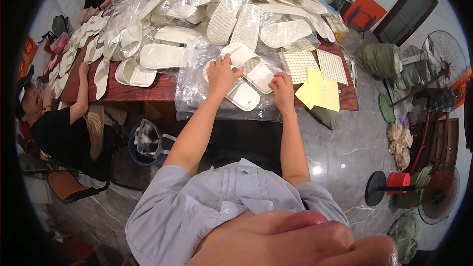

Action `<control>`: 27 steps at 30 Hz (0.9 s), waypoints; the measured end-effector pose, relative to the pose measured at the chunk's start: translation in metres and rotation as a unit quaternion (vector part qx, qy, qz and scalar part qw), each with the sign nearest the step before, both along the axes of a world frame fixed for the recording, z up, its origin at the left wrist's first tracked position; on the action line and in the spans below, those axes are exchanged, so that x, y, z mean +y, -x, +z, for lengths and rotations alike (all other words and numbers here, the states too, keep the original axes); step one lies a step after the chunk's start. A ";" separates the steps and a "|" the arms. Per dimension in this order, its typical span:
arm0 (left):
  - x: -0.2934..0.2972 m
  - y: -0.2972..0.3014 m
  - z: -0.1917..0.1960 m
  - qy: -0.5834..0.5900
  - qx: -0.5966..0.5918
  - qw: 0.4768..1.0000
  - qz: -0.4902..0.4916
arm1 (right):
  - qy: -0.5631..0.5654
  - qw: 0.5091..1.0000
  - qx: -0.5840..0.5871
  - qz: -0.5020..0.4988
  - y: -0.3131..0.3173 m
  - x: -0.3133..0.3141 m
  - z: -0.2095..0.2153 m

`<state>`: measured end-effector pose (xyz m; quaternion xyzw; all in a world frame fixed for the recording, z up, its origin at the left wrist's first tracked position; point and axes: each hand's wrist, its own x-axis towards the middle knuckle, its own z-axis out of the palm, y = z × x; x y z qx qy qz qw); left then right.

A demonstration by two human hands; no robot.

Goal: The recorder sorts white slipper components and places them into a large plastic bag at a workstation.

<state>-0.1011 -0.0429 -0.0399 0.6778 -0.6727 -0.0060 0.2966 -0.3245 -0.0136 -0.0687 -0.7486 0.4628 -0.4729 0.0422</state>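
A pair of white slippers lies in front of me on clear plastic, one slipper (261, 75) crossing over the other slipper (244, 97). My left hand (221, 75) grips the pair from the left, fingers curved over the strap area and thumb apart. Beside the upper slipper's right end is my right hand (282, 88), its fingers curled together in a pinch. Whatever those fingers hold is too small to make out. To the right lie sheets of small stickers (299, 66) and yellow paper sheets (322, 91).
Many white slippers (162, 55), some in clear bags, pile across the red-brown table (165, 93). A co-worker (64, 128) sits at the left; others are at the far side. A blue bucket (140, 155) stands below the table; standing fans (438, 64) are at the right.
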 end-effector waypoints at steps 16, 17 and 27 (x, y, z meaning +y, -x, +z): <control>-0.001 0.002 -0.003 0.005 0.017 1.000 -0.001 | 0.027 0.993 0.107 -0.030 0.000 -0.005 -0.003; -0.002 0.003 -0.003 0.000 0.012 1.000 -0.004 | 0.024 0.993 0.106 -0.038 0.000 -0.004 -0.004; -0.001 0.005 -0.004 -0.005 0.014 1.000 -0.004 | 0.023 1.000 -0.004 0.006 0.007 -0.002 -0.007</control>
